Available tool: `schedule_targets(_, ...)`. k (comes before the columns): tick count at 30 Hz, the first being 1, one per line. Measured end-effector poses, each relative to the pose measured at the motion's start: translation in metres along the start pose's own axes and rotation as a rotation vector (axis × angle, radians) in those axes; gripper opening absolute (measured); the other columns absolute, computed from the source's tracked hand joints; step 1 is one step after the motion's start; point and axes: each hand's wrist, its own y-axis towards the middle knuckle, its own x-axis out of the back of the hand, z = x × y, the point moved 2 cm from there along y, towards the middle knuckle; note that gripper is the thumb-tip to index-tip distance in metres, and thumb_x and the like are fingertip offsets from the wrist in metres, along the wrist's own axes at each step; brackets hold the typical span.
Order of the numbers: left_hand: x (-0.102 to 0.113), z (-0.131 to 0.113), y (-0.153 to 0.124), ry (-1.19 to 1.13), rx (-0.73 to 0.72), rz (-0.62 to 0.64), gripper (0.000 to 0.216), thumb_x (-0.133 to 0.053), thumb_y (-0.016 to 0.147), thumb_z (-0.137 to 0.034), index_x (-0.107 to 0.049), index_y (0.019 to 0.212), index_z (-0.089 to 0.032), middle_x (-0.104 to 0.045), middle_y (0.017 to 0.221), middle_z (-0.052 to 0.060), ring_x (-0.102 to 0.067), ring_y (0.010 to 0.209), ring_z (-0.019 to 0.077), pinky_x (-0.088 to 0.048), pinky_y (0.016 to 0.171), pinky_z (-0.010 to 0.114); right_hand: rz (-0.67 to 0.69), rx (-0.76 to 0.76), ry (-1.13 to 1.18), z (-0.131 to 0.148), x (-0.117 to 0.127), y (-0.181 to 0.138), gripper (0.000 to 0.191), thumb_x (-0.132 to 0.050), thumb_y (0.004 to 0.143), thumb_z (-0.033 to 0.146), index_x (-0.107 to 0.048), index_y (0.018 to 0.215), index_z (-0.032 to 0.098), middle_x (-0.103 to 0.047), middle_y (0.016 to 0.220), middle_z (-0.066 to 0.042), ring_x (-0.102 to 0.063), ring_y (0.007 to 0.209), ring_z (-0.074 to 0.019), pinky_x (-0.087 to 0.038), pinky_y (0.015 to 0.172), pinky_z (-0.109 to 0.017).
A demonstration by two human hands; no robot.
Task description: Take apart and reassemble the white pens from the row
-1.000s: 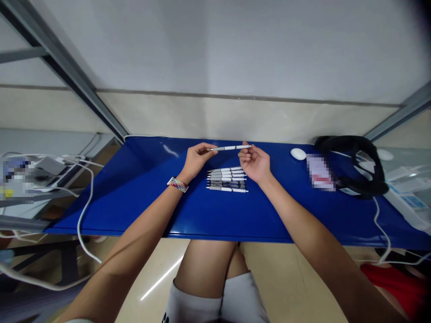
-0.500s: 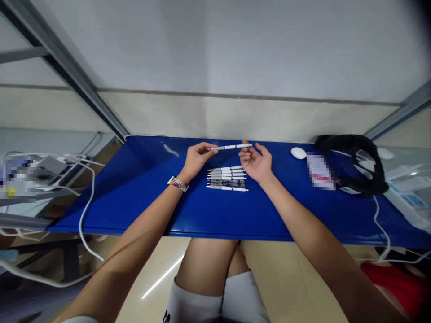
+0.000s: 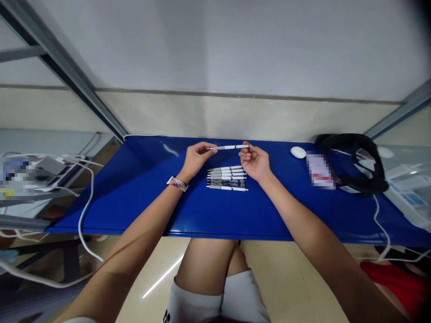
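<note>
A white and grey pen (image 3: 230,147) is held level above the blue tabletop (image 3: 141,188). My left hand (image 3: 198,158) pinches its tip end between thumb and fingers. At the other end, my right hand (image 3: 254,160) has thumb and index finger closed on the pen's push-button end, the other fingers curled. Just below, several similar pens (image 3: 226,178) lie side by side in a row, tips pointing left; the right hand's curled fingers hang close to their right ends.
To the right are a white mouse-like oval object (image 3: 298,152), a blurred-out packet (image 3: 320,170) and a black headset-like strap (image 3: 379,166). White cables (image 3: 88,202) hang at the left edge. A metal frame post (image 3: 81,85) rises at the back left.
My right thumb and index finger have closed in on the pen's push-button end. The left hand and the row of pens stay in place.
</note>
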Motion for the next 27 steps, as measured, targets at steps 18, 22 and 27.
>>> schedule_targets(18, -0.0014, -0.004, -0.0013, 0.006, -0.023, -0.026, 0.029, -0.09, 0.081, -0.042, -0.084, 0.1, -0.02, -0.082, 0.094, 0.007, -0.073, 0.087, 0.0212, -0.059, 0.086, 0.036, 0.031, 0.011, -0.011, 0.0015, -0.0048, -0.0045, 0.006, -0.064, 0.093, 0.018, -0.07, 0.093, 0.019, -0.055, 0.067, 0.002, -0.046, 0.056, -0.0088, -0.043, 0.047, -0.017)
schedule_targets(22, -0.0005, -0.0027, -0.001, 0.016, -0.019, -0.029, 0.03, -0.089, 0.082, -0.043, -0.084, 0.1, -0.019, -0.081, 0.091, 0.007, -0.072, 0.084, 0.0204, -0.058, 0.083, 0.036, 0.048, 0.006, -0.027, 0.0025, -0.0048, -0.0049, 0.009, -0.067, 0.095, 0.024, -0.072, 0.099, 0.019, -0.06, 0.072, 0.001, -0.051, 0.06, -0.0098, -0.046, 0.049, -0.019)
schedule_targets(27, 0.0009, -0.0004, 0.0002, 0.009, -0.019, -0.028, 0.029, -0.089, 0.082, -0.042, -0.084, 0.1, -0.02, -0.082, 0.093, 0.007, -0.073, 0.085, 0.0206, -0.059, 0.084, 0.036, 0.053, 0.0, -0.048, 0.0027, -0.0036, -0.0024, 0.008, -0.068, 0.092, 0.016, -0.071, 0.097, 0.021, -0.056, 0.068, 0.003, -0.045, 0.055, -0.0089, -0.042, 0.044, -0.018)
